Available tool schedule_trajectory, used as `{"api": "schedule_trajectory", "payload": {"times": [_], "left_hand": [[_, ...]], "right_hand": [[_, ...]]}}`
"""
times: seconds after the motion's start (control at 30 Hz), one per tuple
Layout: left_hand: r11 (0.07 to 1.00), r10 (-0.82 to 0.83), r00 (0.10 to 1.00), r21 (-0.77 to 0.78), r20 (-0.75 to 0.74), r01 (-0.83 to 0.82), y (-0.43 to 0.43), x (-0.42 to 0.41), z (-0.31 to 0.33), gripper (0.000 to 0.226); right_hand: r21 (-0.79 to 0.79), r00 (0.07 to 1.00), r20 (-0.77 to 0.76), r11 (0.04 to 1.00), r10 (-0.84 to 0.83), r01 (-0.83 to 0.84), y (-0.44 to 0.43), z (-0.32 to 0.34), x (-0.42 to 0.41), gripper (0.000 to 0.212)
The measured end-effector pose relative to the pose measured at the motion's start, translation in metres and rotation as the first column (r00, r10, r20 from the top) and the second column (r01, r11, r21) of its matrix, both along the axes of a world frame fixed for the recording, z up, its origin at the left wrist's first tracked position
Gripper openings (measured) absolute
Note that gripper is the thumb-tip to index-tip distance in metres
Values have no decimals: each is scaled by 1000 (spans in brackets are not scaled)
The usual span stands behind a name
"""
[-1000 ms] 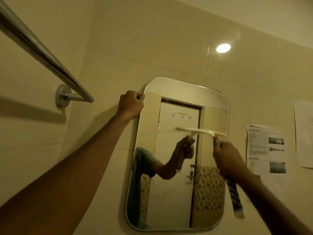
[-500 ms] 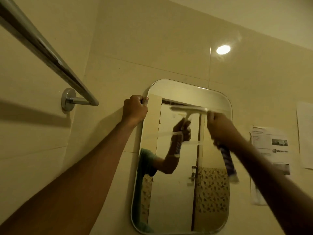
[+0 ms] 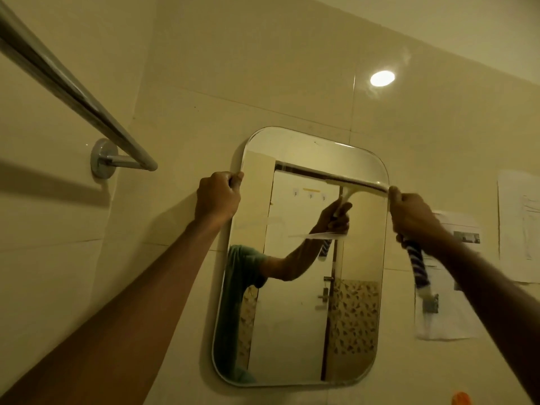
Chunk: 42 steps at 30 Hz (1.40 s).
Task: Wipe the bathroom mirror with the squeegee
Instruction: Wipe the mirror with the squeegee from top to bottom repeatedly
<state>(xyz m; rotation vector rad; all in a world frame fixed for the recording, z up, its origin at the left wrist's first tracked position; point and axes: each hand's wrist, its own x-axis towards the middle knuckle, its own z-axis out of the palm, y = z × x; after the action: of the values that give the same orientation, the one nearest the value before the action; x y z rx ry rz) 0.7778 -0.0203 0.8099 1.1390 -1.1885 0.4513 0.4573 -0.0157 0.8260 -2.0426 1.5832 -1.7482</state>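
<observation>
1. Bracing the mirror (image 3: 295, 331) comes first: your left hand (image 3: 217, 197) is clamped on its upper left edge, apparently to stop the glass shifting under pressure.
2. Your right hand (image 3: 413, 217) is wrapped tight around the striped handle of the squeegee (image 3: 355, 185), just off the mirror's right edge.
3. The blade lies across the upper right of the glass, near the top, slightly tilted; it appears set for a downward pull.
4. The two hands sit well apart, with the blade between them, nearer the right hand.
</observation>
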Motion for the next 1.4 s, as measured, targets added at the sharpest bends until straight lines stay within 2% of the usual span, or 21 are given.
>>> {"api": "schedule_trajectory", "payload": {"times": [0.1,0.23,0.33,0.47,0.53,0.6,0.7,0.8,0.9,1.1,1.17,1.23,1.33,1.4], "left_hand": [[1000,11,1000,-11,-3,-11,-2,0,-4,39],[1000,13,1000,-2,-9,-13,1,-1,-5,41],[1000,-10,1000,14,-20,11,3,0,-5,44],[1000,-9,1000,4,-20,9,1,3,-14,45],[1000,-1,1000,8,-15,1,-1,5,-21,46],[1000,10,1000,7,-16,-10,-3,6,-29,47],[1000,22,1000,-4,-15,-22,-4,4,-36,44],[1000,25,1000,10,-13,-25,-2,2,-35,42],[1000,19,1000,21,-18,-18,0,1,-35,43],[1000,19,1000,14,-8,-19,-2,3,-36,44],[999,35,999,1,-6,-35,-4,3,-36,45],[999,46,999,-14,3,-46,-6,3,-37,45],[999,39,999,-20,15,-39,-6,4,-37,46],[999,38,999,-15,23,-38,-4,5,-36,49]], "right_hand": [[15,999,33,1000,27,-27,-13,-59,6,43],[127,997,37,989,69,-73,-11,-132,4,51],[128,999,24,991,46,-49,-7,-112,-2,49],[-56,999,40,998,37,-35,-11,-34,-4,46],[-93,998,49,995,41,-36,-18,-22,-2,46],[-88,998,56,995,43,-38,-25,-44,1,48],[-63,992,92,994,92,-86,-32,-125,11,46],[3,995,62,997,78,-78,-20,-190,18,48],[74,993,57,992,102,-106,-13,-181,11,50],[-108,993,44,988,113,-108,-21,-76,2,47],[-124,995,20,988,99,-96,-29,-90,4,48],[-108,996,34,991,78,-74,-35,-135,10,47],[12,998,34,998,55,-55,-25,-197,17,49],[69,998,29,995,65,-66,-16,-191,16,51]]}}
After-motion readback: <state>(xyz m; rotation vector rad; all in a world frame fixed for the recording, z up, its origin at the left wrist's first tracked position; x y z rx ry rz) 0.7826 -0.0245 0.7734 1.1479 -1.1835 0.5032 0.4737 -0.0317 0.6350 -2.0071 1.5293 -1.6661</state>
